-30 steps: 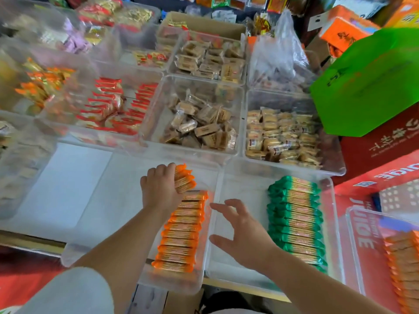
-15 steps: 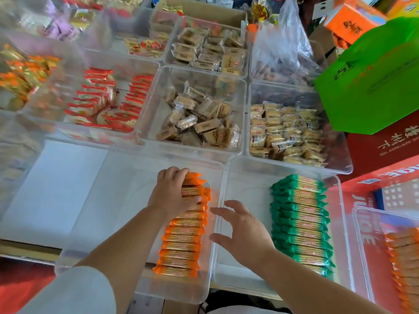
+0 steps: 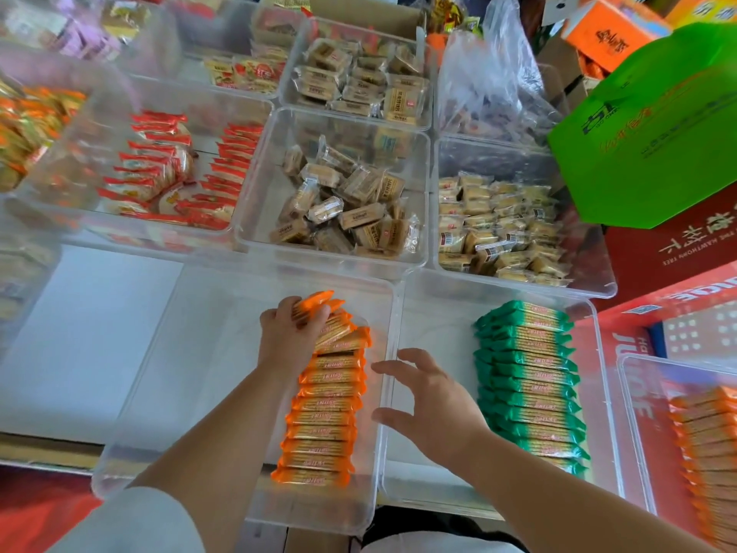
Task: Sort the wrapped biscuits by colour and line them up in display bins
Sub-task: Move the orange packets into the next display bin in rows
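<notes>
A row of orange-wrapped biscuits (image 3: pixel 325 417) lies along the right side of a clear bin (image 3: pixel 179 373) in front of me. My left hand (image 3: pixel 285 337) grips a small stack of orange biscuits (image 3: pixel 319 307) at the far end of that row, pressed against it. In the neighbouring clear bin (image 3: pixel 430 325) a row of green-wrapped biscuits (image 3: pixel 526 381) lines the right side. My right hand (image 3: pixel 434 405) hovers with fingers apart over the wall between the two bins, holding nothing.
Behind stand clear bins of red-wrapped snacks (image 3: pixel 159 173), brown wrapped cakes (image 3: pixel 347 209) and pale wrapped cakes (image 3: pixel 498 225). At the right are a green box (image 3: pixel 658 125), red cartons (image 3: pixel 678 249) and another clear bin with orange biscuits (image 3: pixel 706 453).
My left hand has brought its stack of orange biscuits down against the far end of the orange row. My right hand has barely moved.
</notes>
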{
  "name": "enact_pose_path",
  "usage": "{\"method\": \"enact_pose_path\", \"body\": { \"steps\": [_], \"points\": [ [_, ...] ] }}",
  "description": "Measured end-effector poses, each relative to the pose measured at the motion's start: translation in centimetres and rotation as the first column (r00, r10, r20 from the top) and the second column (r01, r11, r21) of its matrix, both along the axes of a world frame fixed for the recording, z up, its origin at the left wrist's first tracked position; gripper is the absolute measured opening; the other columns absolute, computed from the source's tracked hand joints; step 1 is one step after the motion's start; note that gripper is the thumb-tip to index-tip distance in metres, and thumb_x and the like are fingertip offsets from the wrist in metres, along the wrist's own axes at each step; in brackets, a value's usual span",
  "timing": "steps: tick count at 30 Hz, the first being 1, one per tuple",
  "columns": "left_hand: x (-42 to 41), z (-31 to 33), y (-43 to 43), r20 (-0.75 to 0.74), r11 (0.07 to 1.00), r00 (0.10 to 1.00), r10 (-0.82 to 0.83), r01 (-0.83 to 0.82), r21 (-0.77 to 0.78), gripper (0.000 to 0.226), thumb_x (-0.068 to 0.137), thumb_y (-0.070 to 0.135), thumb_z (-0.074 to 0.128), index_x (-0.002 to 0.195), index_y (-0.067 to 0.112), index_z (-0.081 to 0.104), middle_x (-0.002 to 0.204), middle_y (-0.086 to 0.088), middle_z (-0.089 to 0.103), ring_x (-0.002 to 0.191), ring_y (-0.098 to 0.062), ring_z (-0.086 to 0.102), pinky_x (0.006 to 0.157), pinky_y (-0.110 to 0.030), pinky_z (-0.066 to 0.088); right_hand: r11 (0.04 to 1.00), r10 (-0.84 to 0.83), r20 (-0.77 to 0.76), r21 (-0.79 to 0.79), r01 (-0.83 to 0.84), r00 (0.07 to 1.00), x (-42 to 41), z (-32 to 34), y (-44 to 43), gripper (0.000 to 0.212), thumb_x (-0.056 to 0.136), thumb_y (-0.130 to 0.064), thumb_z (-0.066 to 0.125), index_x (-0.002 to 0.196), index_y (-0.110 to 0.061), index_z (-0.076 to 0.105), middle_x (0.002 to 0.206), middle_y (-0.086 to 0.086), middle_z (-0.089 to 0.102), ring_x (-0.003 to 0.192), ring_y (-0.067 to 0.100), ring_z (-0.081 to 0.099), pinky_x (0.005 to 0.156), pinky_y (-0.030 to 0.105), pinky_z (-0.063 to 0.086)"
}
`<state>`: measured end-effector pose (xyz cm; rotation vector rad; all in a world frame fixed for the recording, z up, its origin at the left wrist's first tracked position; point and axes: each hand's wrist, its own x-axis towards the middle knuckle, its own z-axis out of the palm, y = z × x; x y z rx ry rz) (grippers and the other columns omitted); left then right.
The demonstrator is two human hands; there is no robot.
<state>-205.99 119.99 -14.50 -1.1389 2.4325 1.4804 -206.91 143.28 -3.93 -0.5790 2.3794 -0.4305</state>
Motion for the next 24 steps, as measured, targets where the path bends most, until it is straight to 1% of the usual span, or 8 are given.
{"method": "enact_pose_path", "body": {
  "steps": [4,6,9,11,13,16,19,24],
  "points": [
    [-0.2,0.3,-0.1,0.029,0.986,0.991,-0.128,0.13,-0.102,0.068,0.082,0.065,0.069,0.136,0.028,0.05,0.132,-0.004,0.038,0.104,-0.02,0.053,0.084,-0.032,0.046,1.0,-0.002,-0.003,-0.012,0.002,1.0,0.0,-0.2,0.0,0.062,0.086,-0.061,0.067,0.142,-0.054,0.041,0.156,-0.02,0.027,0.114,0.011,0.06,0.093,0.031,0.052],
    [-0.4,0.5,0.4,0.051,0.97,0.985,-0.162,0.168,-0.174,0.073,0.077,0.067,0.072,0.135,0.027,0.05,0.136,-0.005,0.037,0.105,-0.022,0.054,0.084,-0.034,0.048,1.0,-0.002,-0.005,-0.016,0.002,1.0,0.0,-0.3,0.0,0.062,0.086,-0.061,0.068,0.141,-0.054,0.041,0.156,-0.019,0.027,0.117,0.011,0.058,0.094,0.031,0.052],
    [-1.0,0.8,1.2,0.191,0.863,0.97,-0.149,0.222,-0.453,0.079,0.076,0.08,0.061,0.132,0.025,0.052,0.146,-0.01,0.034,0.125,-0.034,0.047,0.096,-0.051,0.045,1.0,-0.001,-0.009,-0.013,0.001,1.0,0.0,-0.4,0.0,0.062,0.086,-0.061,0.067,0.141,-0.054,0.041,0.156,-0.019,0.027,0.12,0.012,0.057,0.094,0.032,0.051],
    [-1.2,0.8,1.8,0.279,0.793,0.95,-0.137,0.274,-0.543,0.083,0.077,0.086,0.049,0.133,0.024,0.049,0.145,-0.009,0.037,0.13,-0.035,0.04,0.103,-0.06,0.036,1.0,0.0,-0.012,-0.01,0.0,1.0,0.0,-0.4,0.1,0.062,0.086,-0.062,0.067,0.142,-0.055,0.04,0.155,-0.02,0.027,0.118,0.012,0.058,0.093,0.03,0.051],
    [-1.1,0.4,2.3,0.216,0.829,0.965,-0.148,0.241,-0.505,0.08,0.084,0.083,0.037,0.133,0.02,0.043,0.139,-0.008,0.043,0.126,-0.034,0.043,0.102,-0.059,0.037,1.0,0.003,-0.02,-0.01,-0.003,1.0,0.1,-0.3,0.1,0.063,0.085,-0.063,0.066,0.142,-0.055,0.04,0.156,-0.02,0.027,0.118,0.011,0.057,0.094,0.031,0.051],
    [-0.5,0.0,2.3,0.005,0.91,0.991,-0.136,0.127,-0.394,0.056,0.096,0.063,0.031,0.128,0.02,0.045,0.131,-0.007,0.048,0.117,-0.029,0.047,0.093,-0.048,0.044,1.0,0.007,-0.026,-0.012,-0.007,1.0,0.1,-0.4,0.1,0.063,0.086,-0.064,0.065,0.142,-0.055,0.039,0.156,-0.02,0.026,0.124,0.011,0.054,0.096,0.032,0.051],
    [-0.3,-0.1,1.7,-0.077,0.893,0.98,-0.184,0.134,-0.429,0.04,0.097,0.057,0.046,0.12,0.025,0.055,0.126,-0.003,0.05,0.113,-0.024,0.044,0.09,-0.044,0.045,1.0,0.001,-0.028,-0.017,-0.002,1.0,0.1,-0.5,0.1,0.062,0.086,-0.063,0.066,0.142,-0.055,0.04,0.156,-0.02,0.027,0.124,0.011,0.054,0.097,0.032,0.051],
    [-0.7,0.0,1.5,-0.133,0.885,0.975,-0.176,0.098,-0.455,0.045,0.081,0.063,0.071,0.106,0.026,0.071,0.115,0.001,0.053,0.108,-0.024,0.045,0.089,-0.042,0.045,1.0,-0.003,-0.022,-0.011,0.003,1.0,0.2,-0.6,0.1,0.062,0.086,-0.062,0.066,0.142,-0.056,0.039,0.156,-0.02,0.026,0.12,0.013,0.056,0.096,0.032,0.051]
  ]
}}
